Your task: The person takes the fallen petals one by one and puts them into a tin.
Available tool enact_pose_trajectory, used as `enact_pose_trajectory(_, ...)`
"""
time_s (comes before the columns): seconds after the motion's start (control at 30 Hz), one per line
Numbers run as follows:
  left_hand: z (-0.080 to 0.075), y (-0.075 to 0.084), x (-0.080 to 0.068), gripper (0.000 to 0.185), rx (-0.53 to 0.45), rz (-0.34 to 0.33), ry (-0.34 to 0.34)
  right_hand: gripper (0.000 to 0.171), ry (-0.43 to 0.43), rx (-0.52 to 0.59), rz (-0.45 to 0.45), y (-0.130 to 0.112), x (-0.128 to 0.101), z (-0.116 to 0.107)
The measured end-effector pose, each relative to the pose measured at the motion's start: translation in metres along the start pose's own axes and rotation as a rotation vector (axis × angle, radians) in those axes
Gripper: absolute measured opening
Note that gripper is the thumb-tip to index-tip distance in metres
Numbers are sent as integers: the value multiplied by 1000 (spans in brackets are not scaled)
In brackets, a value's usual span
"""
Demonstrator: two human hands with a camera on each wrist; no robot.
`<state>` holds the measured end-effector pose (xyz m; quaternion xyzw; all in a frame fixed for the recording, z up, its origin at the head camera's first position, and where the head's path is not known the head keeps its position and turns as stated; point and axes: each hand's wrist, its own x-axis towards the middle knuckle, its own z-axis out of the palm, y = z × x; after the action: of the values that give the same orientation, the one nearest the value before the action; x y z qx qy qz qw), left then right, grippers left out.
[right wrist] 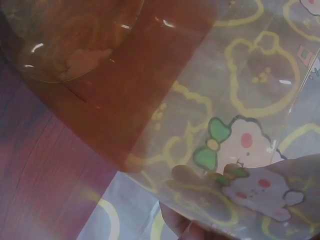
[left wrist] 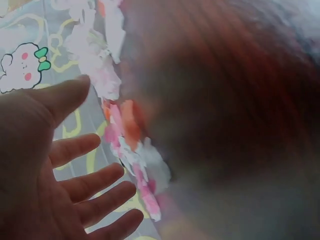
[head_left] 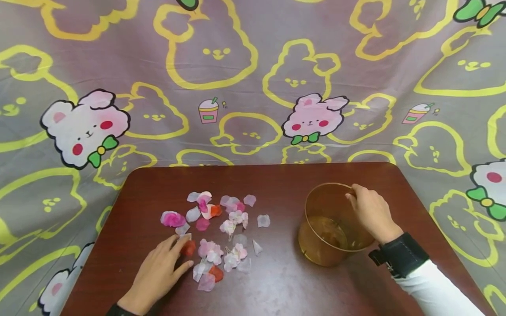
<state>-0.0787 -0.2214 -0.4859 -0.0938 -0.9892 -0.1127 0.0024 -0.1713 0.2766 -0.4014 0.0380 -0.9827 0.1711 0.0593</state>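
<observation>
Right grip: right hand [head_left: 369,213] grasps the far rim of the cup [head_left: 330,224], fingers curled over the edge, thumb side toward the petals.
Left grip: left hand [head_left: 158,272] is released, fingers straight and spread, lying flat on the surface [head_left: 284,285] with fingertips touching the near-left edge of the petals [head_left: 219,232]; the left wrist view shows the same spread palm [left wrist: 60,175] beside the blurred petals [left wrist: 125,135].
Cup: clear amber plastic, upright, directly under the right grip, well to the right of the left grip; something pale seems to lie at its bottom, though I cannot tell what.
Petals: loose scatter of pink, white and red pieces between the two grips, nearest the left fingers.
How the petals likely handle: very light, soft and thin, easy to crease or blow away; best pinched gently at an edge or swept together with flat fingers.
How the cup likely handles: light, stiff, smooth-walled and apt to tip; the rim gives a steady hold.
Backdrop: cloth [head_left: 253,79] printed with rabbits behind the surface.
</observation>
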Motion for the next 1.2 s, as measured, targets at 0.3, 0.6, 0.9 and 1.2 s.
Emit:
enact_pose_trajectory(0.3, 5, -14, 0, 59, 18, -46, 52, 15, 6, -1, 0, 0, -1, 0)
enact_pose_trajectory(0.6, 10, -23, -4, 33, -31, -51, 154, 16, 7, -4, 4, 0, 0, 1)
enact_pose_trajectory(0.9, 12, -28, -6, 14, -19, 21, 282, 16, -9, 1, 23, 0, 1, 1)
enact_pose_trajectory(1.2, -12, -17, 3, 9, -16, 13, 349, 15, -7, 3, 27, -1, 2, 0)
